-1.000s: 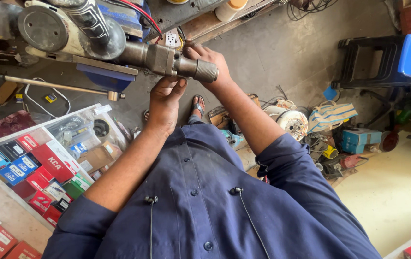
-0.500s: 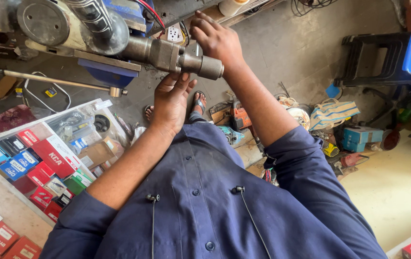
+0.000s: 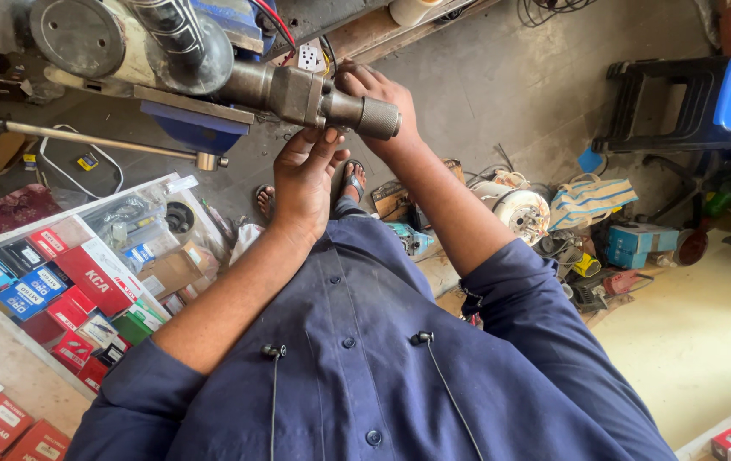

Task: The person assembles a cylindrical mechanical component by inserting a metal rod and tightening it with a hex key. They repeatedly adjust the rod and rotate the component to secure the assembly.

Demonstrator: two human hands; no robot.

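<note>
Two hands meet on one metal shaft (image 3: pixel 323 98). My right hand (image 3: pixel 374 102) wraps around it from behind, just beside its knurled tip (image 3: pixel 378 118), fingers clenched on the metal. My left hand (image 3: pixel 305 175) presses up against the shaft's underside, fingertips touching it; I cannot tell whether it truly grasps. I see the shaft project sideways from a blue vise (image 3: pixel 199 124), whose long handle bar (image 3: pixel 92 138) points away. Red and blue boxes (image 3: pixel 49 282) fill a glass counter's near edge.
</note>
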